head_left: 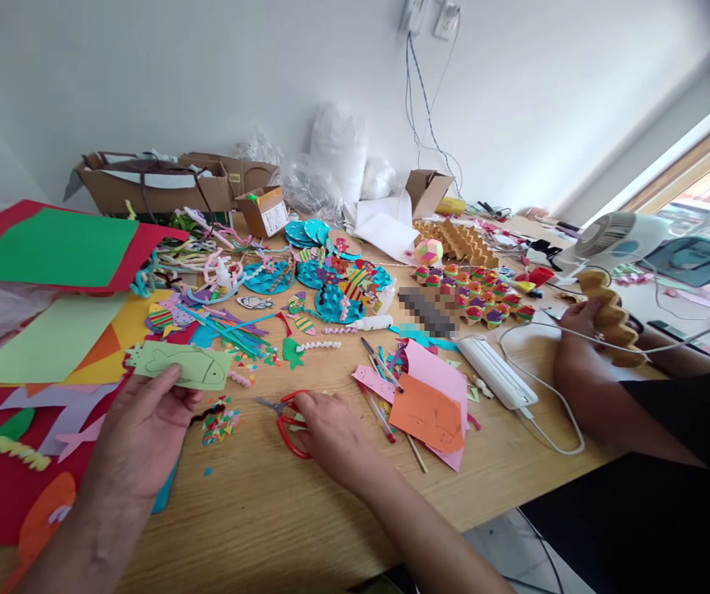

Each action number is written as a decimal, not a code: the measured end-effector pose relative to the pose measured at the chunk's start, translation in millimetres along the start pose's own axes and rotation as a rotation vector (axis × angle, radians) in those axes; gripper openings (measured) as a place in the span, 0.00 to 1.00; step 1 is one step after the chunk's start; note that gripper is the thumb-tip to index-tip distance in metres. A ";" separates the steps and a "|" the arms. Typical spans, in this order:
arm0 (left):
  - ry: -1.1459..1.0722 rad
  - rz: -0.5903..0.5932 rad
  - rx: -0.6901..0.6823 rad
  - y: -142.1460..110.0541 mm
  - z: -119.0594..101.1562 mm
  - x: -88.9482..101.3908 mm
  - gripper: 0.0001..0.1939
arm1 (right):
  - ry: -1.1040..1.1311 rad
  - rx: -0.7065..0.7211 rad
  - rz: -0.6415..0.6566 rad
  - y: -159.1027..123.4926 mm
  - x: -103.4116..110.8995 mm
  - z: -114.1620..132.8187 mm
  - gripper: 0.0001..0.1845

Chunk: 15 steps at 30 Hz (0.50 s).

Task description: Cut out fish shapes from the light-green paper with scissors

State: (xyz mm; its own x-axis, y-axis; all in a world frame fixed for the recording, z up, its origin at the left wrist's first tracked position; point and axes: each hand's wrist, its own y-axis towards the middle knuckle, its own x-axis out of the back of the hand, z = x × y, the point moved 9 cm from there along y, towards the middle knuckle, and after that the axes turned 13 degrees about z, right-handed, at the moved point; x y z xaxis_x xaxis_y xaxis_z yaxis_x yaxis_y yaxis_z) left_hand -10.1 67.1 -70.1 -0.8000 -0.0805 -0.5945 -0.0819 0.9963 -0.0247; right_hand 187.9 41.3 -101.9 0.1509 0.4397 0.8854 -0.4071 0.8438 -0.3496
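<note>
My left hand (143,429) pinches a light green paper fish cut-out (185,363) and holds it just above the wooden table (268,511). My right hand (328,427) rests on red-handled scissors (285,422) that lie flat on the table, fingers curled over the handles. Small scraps of coloured paper (222,422) lie between the two hands.
Coloured sheets (51,247) pile up at left. Pink and orange paper (432,400) with pens lies right of the scissors. Blue craft discs (336,285), decorated egg-carton cups (478,297) and boxes (162,181) fill the back. At right, another person's hand (580,330) holds a cardboard piece (611,318).
</note>
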 end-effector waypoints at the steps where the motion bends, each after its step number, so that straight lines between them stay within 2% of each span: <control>1: 0.005 0.028 0.011 -0.3 0.8 -3.8 0.07 | -0.007 0.020 0.011 3.4 -1.9 4.1 0.10; 3: 0.033 0.054 0.009 -1.7 -0.5 -6.5 0.06 | -0.018 0.034 0.020 6.9 -4.8 6.2 0.10; 5: 0.066 0.023 -0.007 -3.5 -3.6 -0.2 0.07 | -0.024 0.011 0.014 5.9 -6.2 -1.1 0.11; 10: 0.083 -0.072 0.051 -3.9 -1.2 22.7 0.07 | -0.024 -0.094 -0.014 -5.8 -4.3 -39.7 0.13; 13: 0.096 -0.066 0.068 -2.4 0.9 25.2 0.07 | -0.016 -0.169 -0.039 -12.9 1.0 -57.2 0.15; 15: 0.094 -0.045 0.066 -1.8 2.3 21.9 0.07 | -0.002 -0.186 -0.052 -15.3 3.6 -57.4 0.14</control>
State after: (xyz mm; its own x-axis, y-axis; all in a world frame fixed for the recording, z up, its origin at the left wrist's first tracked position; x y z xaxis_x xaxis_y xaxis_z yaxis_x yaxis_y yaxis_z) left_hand -26.1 63.6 -85.0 -0.8488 -0.1245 -0.5138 -0.0822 0.9911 -0.1044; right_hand 246.4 47.6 -111.0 0.1660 0.3936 0.9042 -0.2254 0.9078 -0.3538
